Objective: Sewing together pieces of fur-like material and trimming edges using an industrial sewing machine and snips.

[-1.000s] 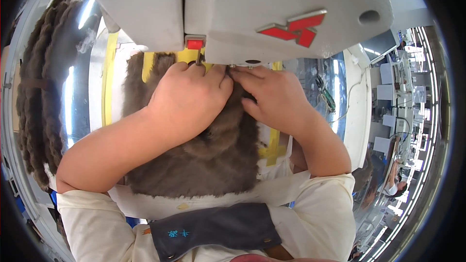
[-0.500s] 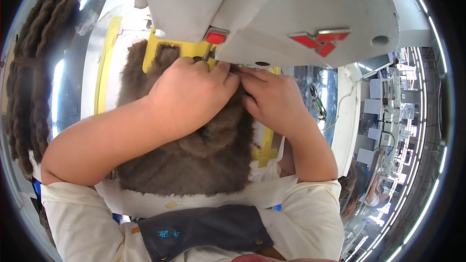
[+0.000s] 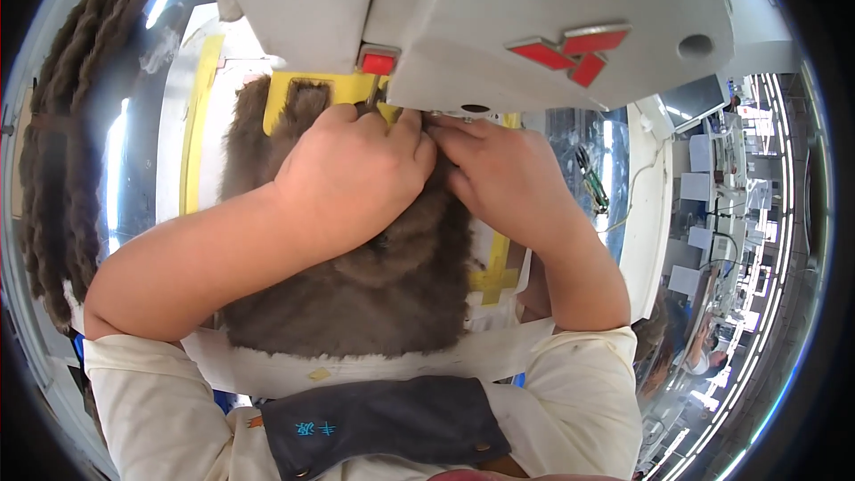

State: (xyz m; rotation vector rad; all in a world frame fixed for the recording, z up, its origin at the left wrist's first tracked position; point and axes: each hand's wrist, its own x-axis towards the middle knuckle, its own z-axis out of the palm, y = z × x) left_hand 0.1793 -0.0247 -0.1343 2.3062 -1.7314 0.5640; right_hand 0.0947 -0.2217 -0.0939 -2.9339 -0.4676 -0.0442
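A white sewing machine head [image 3: 552, 27] with a red emblem hangs over a brown fur piece [image 3: 338, 312]. My left hand [image 3: 356, 169] has its fingers curled and pressed onto the fur just in front of the metal presser part [image 3: 377, 89], below a small red block [image 3: 378, 61]. My right hand [image 3: 508, 178] grips the fur beside it, its fingertips close to the left hand under the machine head's edge. A yellow plate [image 3: 289, 78] lies around the fur's upper part. The exact stitching point is hidden by my fingers.
Long strands of brown fur [image 3: 62, 142] lie at the far left. A shiny surface on the right holds a small green tool [image 3: 594, 180]. Yellow tape [image 3: 198, 125] marks the white bed. In the right distance another person [image 3: 708, 361] is among workstations [image 3: 699, 187].
The whole view shifted left and tilted half a second ago, then partly back. Both hands stay on the fur at the machine, with only slight finger movement.
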